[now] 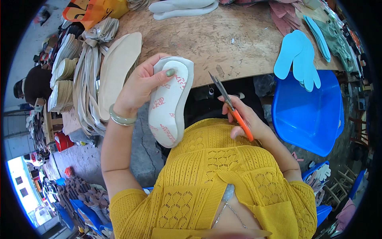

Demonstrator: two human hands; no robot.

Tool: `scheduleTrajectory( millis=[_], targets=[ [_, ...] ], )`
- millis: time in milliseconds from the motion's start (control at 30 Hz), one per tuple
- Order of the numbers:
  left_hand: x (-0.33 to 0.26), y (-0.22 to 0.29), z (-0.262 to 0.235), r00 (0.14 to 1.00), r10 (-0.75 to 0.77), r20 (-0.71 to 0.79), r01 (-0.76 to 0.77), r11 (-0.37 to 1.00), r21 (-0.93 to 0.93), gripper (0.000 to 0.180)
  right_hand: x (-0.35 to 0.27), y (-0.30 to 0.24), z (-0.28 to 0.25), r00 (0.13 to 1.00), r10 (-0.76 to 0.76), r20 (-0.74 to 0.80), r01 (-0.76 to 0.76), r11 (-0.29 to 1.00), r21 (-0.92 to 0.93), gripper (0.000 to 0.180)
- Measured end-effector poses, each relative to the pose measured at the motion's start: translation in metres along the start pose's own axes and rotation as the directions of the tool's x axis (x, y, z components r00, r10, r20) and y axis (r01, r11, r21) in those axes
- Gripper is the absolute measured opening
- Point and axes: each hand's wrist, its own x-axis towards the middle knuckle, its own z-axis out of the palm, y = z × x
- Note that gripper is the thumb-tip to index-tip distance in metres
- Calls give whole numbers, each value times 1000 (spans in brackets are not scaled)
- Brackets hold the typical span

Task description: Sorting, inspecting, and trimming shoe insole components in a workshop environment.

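Note:
My left hand (143,81) is closed on a shoe insole (169,105), thumb pressed on its upper end. The insole is white with red print and sits on a slightly larger grey-white layer that shows as a margin around it. My right hand (248,119) grips orange-handled scissors (238,117). Their dark, narrow blades point up and to the left, looking closed or nearly so. A gap separates the blades from the insole. Both hands are in front of my body, by the near edge of the wooden table (191,44).
Beige sole-shaped sheets (119,67) and bundled strips (85,83) lie to the left. Light blue insoles (296,55) overhang the table's right edge above a blue plastic tub (308,115). White insoles (183,8) and an orange bag (93,12) are at the back.

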Motion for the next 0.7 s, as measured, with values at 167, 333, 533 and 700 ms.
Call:
scheduleTrajectory(
  millis=[167,333,533,700],
  targets=[
    [-9,-22,-6,990,124,-72,-129,990,-64,32,19,-7,14,999,6,-36,-10,995,-96,90],
    [-13,-24,-4,985,136,-104,-149,981,-126,38,36,-22,24,998,31,-45,-31,999,13,76],
    [-17,-16,-2,985,139,-102,-154,976,-155,46,74,-31,-37,910,6,-414,-221,853,-472,59],
    [-9,-6,-14,962,221,-161,-241,964,-113,35,109,-53,-92,876,-92,-473,-348,558,-753,49]
  ],
)
